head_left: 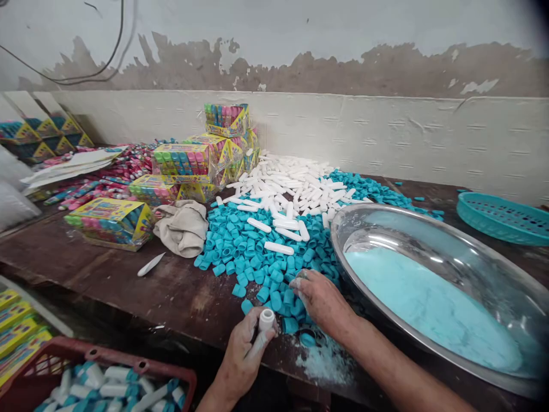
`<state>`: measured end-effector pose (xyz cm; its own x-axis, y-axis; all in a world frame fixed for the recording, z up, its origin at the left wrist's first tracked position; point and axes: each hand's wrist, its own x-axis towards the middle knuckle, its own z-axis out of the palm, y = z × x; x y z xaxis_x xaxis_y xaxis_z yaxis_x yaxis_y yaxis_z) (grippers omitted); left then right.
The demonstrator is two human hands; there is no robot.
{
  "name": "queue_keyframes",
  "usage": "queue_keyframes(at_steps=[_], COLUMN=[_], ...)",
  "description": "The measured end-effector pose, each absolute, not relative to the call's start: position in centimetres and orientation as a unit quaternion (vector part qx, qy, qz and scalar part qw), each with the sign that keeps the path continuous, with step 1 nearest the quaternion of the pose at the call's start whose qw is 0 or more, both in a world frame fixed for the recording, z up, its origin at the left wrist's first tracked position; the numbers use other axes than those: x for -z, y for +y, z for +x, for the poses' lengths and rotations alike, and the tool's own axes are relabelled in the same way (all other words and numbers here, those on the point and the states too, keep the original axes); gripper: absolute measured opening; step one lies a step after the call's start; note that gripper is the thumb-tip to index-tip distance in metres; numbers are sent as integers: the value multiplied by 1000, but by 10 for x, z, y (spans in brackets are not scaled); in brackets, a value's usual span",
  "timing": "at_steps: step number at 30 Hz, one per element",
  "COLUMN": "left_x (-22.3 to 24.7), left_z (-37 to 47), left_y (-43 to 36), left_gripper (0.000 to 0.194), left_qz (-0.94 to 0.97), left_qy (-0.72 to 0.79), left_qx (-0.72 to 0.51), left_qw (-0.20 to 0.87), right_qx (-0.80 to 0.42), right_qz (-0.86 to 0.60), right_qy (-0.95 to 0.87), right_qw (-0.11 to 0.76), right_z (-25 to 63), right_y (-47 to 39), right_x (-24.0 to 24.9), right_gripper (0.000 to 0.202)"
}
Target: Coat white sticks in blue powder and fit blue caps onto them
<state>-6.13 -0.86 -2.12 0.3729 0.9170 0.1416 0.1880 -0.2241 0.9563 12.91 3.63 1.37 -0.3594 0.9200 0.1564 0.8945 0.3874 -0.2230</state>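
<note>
My left hand is closed round a small white plastic tube, held upright with its open neck facing up, just off the table's front edge. My right hand hovers at the front of a heap of blue plastic caps, its fingers curled together. Whatever may be between those fingertips is hidden. White tubes lie in a pile behind the caps, with several scattered over them. Right of my right hand stands a wide steel basin holding light blue powder.
Spilled powder dusts the table edge. A grey cloth and packed display boxes stand left of the caps. At lower left, a red crate holds blue-capped tubes. A turquoise basket sits at the right.
</note>
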Motion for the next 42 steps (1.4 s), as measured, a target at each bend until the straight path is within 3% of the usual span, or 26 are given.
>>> queue_keyframes(at_steps=[7,13,18,22,25,28,32,38,42], left_x=[21,20,20,22,20,11,-3,-5,-7], left_z=[-62,-62,-62,-62,-62,-63,-61,-55,-45], left_y=[-8,-8,-9,-9,-7,-4,-3,-1,-1], left_gripper=[18,17,16,16,16,16,11,24,27], left_qz=[681,678,684,683,685,698,715,708,779], left_qy=[398,399,393,397,391,380,369,318,369], left_qx=[-385,-385,-386,-383,-377,-344,-278,-219,-173], left_qw=[480,483,479,479,485,500,525,591,477], right_qx=[6,-4,-23,-48,-114,-256,-387,-435,-483], right_qz=[-536,-513,-512,-510,-514,-526,-517,-507,-506], right_qy=[-842,-852,-851,-844,-818,-761,-718,-701,-671], right_qw=[60,100,117,157,233,279,259,250,247], right_z=[118,117,121,124,127,133,138,145,150], right_y=[34,25,19,20,19,13,-1,-12,-13], right_x=[-16,-17,-13,-8,-14,-32,-53,-53,-48], right_gripper=[11,7,17,9,11,11,14,9,9])
